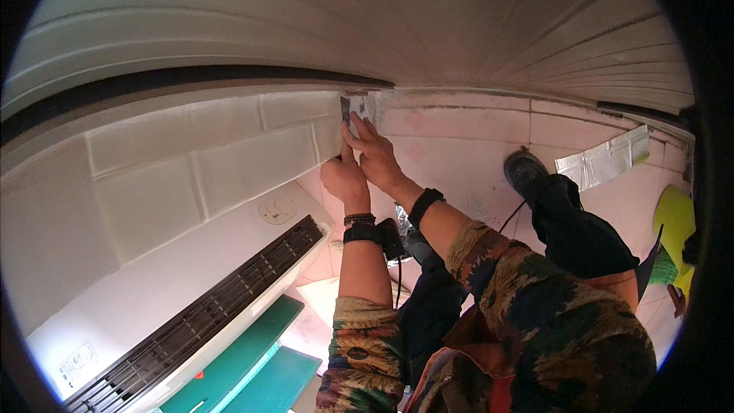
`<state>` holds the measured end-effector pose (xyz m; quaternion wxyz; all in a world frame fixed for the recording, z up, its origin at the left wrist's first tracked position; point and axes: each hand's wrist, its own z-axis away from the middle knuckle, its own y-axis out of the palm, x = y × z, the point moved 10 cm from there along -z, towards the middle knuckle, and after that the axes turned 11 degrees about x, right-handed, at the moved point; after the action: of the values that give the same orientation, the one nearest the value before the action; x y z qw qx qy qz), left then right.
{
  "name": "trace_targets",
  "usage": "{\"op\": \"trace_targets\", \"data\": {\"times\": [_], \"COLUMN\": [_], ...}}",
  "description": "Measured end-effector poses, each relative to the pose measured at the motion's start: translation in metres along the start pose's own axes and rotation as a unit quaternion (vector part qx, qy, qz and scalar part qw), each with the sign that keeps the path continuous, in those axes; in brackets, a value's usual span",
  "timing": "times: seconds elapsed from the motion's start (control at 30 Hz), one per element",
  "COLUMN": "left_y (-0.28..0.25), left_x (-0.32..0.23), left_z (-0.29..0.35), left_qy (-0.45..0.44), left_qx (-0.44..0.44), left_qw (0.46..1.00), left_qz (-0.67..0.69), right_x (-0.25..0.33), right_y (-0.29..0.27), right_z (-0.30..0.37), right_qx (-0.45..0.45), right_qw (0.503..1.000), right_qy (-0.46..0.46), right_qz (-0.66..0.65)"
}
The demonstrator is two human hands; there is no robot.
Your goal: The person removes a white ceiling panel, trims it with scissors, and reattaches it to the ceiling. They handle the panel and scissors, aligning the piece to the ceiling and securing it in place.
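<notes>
Both my hands are raised at the corner where white tiles meet pink tiles. A small grey, shiny patch that looks like foil lies there, with a dark edge on its left. My right hand has its fingers stretched out, their tips resting on the patch. Just below and left of it, my left hand is mostly curled, one digit pointing up toward the patch. Whatever its curled fingers hold, if anything, is hidden. Dark bands circle both wrists.
At lower left is a white unit with a dark slatted vent, above green panels. A silvery foil sheet lies at right near a dark shoe. A black device with a cable hangs by my left wrist. Ribbed panelling spans the top.
</notes>
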<state>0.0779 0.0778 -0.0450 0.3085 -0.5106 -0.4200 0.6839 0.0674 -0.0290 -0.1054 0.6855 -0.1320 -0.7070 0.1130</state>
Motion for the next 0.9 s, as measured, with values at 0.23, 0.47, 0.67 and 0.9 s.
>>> {"op": "trace_targets", "data": {"times": [0.23, 0.47, 0.67, 0.9], "left_y": [0.000, 0.044, 0.063, 0.071], "left_x": [0.001, 0.061, 0.129, 0.088], "left_z": [-0.003, -0.010, 0.009, 0.006], "left_qy": [0.043, 0.038, -0.206, -0.233], "left_qx": [0.015, 0.139, 0.184, 0.115], "left_qw": [0.999, 0.989, 0.876, 0.713], "left_qz": [0.024, -0.020, 0.396, 0.652], "right_x": [-0.006, -0.042, -0.024, 0.034], "right_y": [-0.004, -0.038, -0.036, -0.012], "right_z": [-0.016, -0.004, 0.012, -0.009], "right_qx": [-0.003, -0.094, -0.013, 0.064], "right_qw": [1.000, 0.992, 0.994, 0.975], "right_qy": [0.020, 0.081, 0.096, -0.043], "right_qz": [-0.022, -0.018, -0.043, 0.211]}}
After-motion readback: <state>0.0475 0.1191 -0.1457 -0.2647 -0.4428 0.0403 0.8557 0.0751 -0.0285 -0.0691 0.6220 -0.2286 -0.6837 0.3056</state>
